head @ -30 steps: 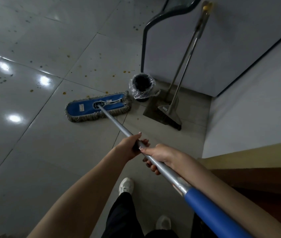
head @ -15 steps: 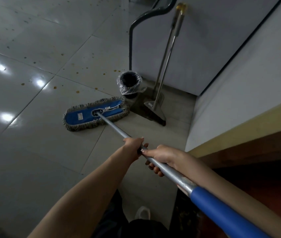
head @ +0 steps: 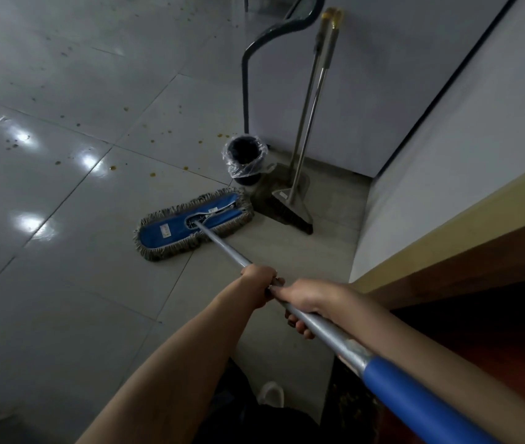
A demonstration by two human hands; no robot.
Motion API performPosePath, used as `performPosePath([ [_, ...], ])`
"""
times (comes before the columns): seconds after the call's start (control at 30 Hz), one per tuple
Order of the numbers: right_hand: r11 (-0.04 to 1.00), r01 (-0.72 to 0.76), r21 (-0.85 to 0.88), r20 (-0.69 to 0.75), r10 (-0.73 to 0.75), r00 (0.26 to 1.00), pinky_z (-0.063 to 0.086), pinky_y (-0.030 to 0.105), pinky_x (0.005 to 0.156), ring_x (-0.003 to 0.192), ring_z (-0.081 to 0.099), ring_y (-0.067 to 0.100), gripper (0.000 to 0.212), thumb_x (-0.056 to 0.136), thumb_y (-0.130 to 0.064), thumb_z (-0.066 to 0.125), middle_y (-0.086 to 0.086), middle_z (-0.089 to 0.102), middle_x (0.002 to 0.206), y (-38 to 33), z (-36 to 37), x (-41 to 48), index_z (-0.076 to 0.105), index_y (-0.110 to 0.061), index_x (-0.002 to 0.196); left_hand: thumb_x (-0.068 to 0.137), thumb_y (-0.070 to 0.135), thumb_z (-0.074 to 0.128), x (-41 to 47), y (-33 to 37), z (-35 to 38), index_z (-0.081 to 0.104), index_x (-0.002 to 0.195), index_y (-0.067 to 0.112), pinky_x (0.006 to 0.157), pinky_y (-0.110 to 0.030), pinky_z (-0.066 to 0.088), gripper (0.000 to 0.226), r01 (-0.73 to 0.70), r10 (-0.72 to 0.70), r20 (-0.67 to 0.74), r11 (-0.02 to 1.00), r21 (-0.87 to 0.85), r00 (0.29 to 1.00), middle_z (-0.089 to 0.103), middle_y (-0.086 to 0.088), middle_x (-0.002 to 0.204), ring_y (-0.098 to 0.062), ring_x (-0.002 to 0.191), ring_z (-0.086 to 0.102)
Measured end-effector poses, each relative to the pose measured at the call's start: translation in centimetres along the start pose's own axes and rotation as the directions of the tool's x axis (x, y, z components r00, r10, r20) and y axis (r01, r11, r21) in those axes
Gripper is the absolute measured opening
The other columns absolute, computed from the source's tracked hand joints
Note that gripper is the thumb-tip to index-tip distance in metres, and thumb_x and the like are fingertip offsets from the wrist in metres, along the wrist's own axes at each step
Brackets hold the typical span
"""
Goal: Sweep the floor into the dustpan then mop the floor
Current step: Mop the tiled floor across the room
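Both hands [head: 286,296] clenched around mop handle [head: 225,248]

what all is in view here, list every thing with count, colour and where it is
flat blue mop head with grey fringe: one, lying on the tiled floor, left of the broom
silver metal mop pole with blue grip: one, running from the mop head back to the hands
small black bin with clear plastic liner: one, standing by the wall corner, beyond the mop head
broom with dark bristles: one, upright against the wall, right of the bin
grey dustpan: one, standing at the broom's foot
grey tiled floor: scattered yellowish-brown spots
white shoe: one showing, bottom centre
left hand: closed on the pole, further forward
right hand: closed on the pole, just behind
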State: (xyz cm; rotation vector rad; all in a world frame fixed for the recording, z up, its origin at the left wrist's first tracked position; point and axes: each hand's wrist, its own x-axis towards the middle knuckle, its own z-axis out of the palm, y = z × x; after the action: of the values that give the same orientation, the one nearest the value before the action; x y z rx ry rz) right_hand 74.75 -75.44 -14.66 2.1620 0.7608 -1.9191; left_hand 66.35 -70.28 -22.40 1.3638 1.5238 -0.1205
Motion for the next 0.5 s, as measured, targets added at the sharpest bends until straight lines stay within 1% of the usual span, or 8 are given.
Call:
performPosePath([
  [0.03, 1.0, -0.002, 0.008, 0.001, 0.002, 1.0, 0.037, 0.012, 0.032, 0.043, 0.044, 0.01, 0.054, 0.096, -0.055, 0.039, 0.003, 0.047, 0.06, -0.2, 0.0, 0.2, 0.048, -0.006, 0.075, 0.097, 0.019, 0.043, 0.7, -0.2, -0.4, 0.046, 0.132, 0.003, 0.088, -0.028, 0.05, 0.038, 0.035, -0.035, 0.01, 0.999, -0.036, 0.999, 0.051, -0.011, 0.137, -0.019, 0.107, 0.059],
  [0.1, 1.0, -0.002, 0.018, 0.009, 0.002, 1.0, 0.037, 0.012, 0.032, 0.041, 0.044, 0.009, 0.055, 0.096, -0.055, 0.038, 0.002, 0.047, 0.06, -0.9, -0.1, 0.5, 0.049, -0.005, 0.075, 0.096, 0.022, 0.047, 1.5, -0.4, -0.8, 0.047, 0.132, 0.006, 0.098, -0.033, 0.045, 0.04, 0.018, -0.019, 0.008, 0.995, 0.101, 1.0, 0.052, -0.007, 0.135, -0.022, 0.118, 0.053],
  [0.13, 1.0, -0.007, 0.02, 0.014, 0.006, 1.0, 0.037, 0.012, 0.032, 0.038, 0.044, 0.009, 0.056, 0.095, -0.056, 0.038, 0.002, 0.047, 0.059, -1.3, -0.2, 0.7, 0.049, -0.006, 0.074, 0.094, 0.024, 0.05, 1.2, -0.4, -1.3, 0.048, 0.129, 0.007, 0.101, -0.036, 0.042, 0.039, -0.013, 0.012, 0.003, 0.996, 0.088, 1.0, 0.053, -0.007, 0.133, -0.024, 0.121, 0.051],
  [0.17, 1.0, -0.013, 0.019, 0.018, 0.012, 1.0, 0.037, 0.013, 0.032, 0.036, 0.044, 0.008, 0.056, 0.095, -0.057, 0.039, 0.002, 0.047, 0.059, -1.7, -0.4, 0.9, 0.05, -0.006, 0.074, 0.093, 0.024, 0.051, 1.2, -0.2, -1.7, 0.051, 0.126, 0.007, 0.101, -0.036, 0.042, 0.037, -0.004, -0.001, 0.035, 0.991, 0.133, 0.999, 0.055, -0.007, 0.13, -0.025, 0.121, 0.052],
  [0.33, 1.0, -0.023, 0.009, 0.014, 0.023, 1.0, 0.038, 0.013, 0.033, 0.026, 0.045, 0.009, 0.056, 0.093, -0.058, 0.042, 0.002, 0.048, 0.056, -4.8, -1.6, 1.8, 0.052, -0.006, 0.075, 0.094, 0.027, 0.05, 2.1, 0.6, -4.3, 0.057, 0.119, 0.008, 0.095, -0.031, 0.042, 0.033, -0.024, 0.026, -0.042, 0.998, 0.054, 0.999, 0.06, -0.008, 0.123, -0.025, 0.116, 0.055],
  [0.37, 1.0, -0.024, 0.013, 0.019, 0.024, 1.0, 0.038, 0.012, 0.033, 0.025, 0.044, 0.009, 0.056, 0.093, -0.058, 0.042, 0.002, 0.048, 0.056, -5.4, -1.7, 1.9, 0.051, -0.006, 0.074, 0.094, 0.027, 0.049, 2.8, 0.5, -4.8, 0.057, 0.119, 0.009, 0.093, -0.031, 0.042, 0.033, -0.07, 0.073, -0.033, 0.996, 0.062, 0.997, 0.061, -0.008, 0.123, -0.025, 0.115, 0.056],
  [0.4, 0.999, -0.026, 0.02, 0.024, 0.025, 0.999, 0.038, 0.012, 0.032, 0.024, 0.044, 0.009, 0.056, 0.093, -0.058, 0.042, 0.002, 0.047, 0.055, -5.9, -1.6, 2.0, 0.051, -0.006, 0.074, 0.094, 0.027, 0.049, 2.6, 0.6, -5.2, 0.057, 0.119, 0.009, 0.092, -0.031, 0.042, 0.032, -0.033, 0.039, -0.074, 0.996, 0.079, 0.996, 0.061, -0.007, 0.122, -0.024, 0.114, 0.056],
  [0.5, 0.998, -0.027, 0.054, 0.031, 0.025, 0.999, 0.037, 0.011, 0.032, 0.022, 0.043, 0.008, 0.055, 0.093, -0.057, 0.042, 0.002, 0.047, 0.056, -7.1, -0.5, 2.7, 0.05, -0.006, 0.074, 0.093, 0.027, 0.05, 4.2, -0.6, -6.2, 0.057, 0.122, 0.01, 0.096, -0.031, 0.043, 0.034, -0.044, 0.049, -0.057, 0.994, 0.095, 0.997, 0.06, -0.006, 0.124, -0.023, 0.117, 0.055],
])
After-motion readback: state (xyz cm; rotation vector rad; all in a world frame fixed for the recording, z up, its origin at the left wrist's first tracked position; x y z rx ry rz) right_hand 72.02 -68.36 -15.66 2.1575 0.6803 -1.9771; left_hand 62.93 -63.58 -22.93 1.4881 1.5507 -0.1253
